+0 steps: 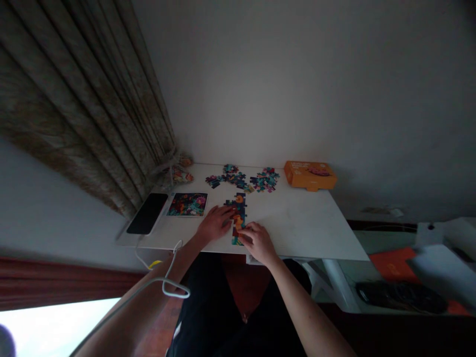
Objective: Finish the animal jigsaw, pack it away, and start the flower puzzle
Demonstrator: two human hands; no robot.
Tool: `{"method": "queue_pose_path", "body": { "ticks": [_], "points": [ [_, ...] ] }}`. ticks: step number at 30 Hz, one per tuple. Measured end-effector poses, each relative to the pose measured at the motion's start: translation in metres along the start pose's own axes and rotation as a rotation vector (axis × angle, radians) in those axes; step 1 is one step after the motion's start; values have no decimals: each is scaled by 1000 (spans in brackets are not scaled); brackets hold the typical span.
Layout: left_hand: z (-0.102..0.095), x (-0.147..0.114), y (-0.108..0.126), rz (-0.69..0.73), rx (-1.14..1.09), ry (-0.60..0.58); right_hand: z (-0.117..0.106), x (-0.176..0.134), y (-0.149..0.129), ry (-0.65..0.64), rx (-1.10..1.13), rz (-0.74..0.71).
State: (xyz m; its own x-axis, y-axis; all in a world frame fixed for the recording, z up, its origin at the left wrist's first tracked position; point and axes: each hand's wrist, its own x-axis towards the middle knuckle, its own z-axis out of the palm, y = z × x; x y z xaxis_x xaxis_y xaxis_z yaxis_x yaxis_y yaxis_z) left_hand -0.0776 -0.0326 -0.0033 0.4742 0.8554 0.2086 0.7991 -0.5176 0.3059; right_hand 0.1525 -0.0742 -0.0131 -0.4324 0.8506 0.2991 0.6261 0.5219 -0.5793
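A partly joined jigsaw puzzle point(241, 204) lies on the white table in front of me, a narrow upright strip with orange, red and dark blue parts. My left hand point(215, 224) rests along its left side, with the fingers stretched out flat over the edge pieces. At the lower right edge of the strip, my right hand point(258, 243) has its thumb and fingertips closed together on a puzzle piece; the fingers largely hide it. Left of my left hand lies a colourful picture card point(187, 204), printed with a dark, flowery scene.
Loose puzzle pieces point(266, 181) lie in clusters at the table's back. An orange box point(310, 175) stands at the back right corner. A phone point(148, 214) with a cable lies at the left edge, near a plastic bag point(178, 173). A white cable point(174, 282) hangs across my left forearm.
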Motion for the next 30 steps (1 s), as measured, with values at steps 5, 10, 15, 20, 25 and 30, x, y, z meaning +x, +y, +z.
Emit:
{"method": "queue_pose_path", "body": {
  "ticks": [5, 10, 15, 20, 25, 30],
  "points": [
    [3, -1, -3, -9, -5, 10, 0, 1, -1, -8, 31, 7],
    [6, -2, -5, -6, 3, 52, -6, 8, 21, -85, 310, 50],
    [6, -1, -5, 2, 3, 60, -37, 35, 96, 80, 298, 212],
    [5, 1, -3, 5, -3, 61, -71, 66, 158, 277, -85, 406],
    [5, 0, -6, -19, -7, 80, -71, 74, 159, 244, -428, 454],
    [12, 10, -15, -130, -37, 137, -68, 73, 153, 194, -494, 462]
  ]
}}
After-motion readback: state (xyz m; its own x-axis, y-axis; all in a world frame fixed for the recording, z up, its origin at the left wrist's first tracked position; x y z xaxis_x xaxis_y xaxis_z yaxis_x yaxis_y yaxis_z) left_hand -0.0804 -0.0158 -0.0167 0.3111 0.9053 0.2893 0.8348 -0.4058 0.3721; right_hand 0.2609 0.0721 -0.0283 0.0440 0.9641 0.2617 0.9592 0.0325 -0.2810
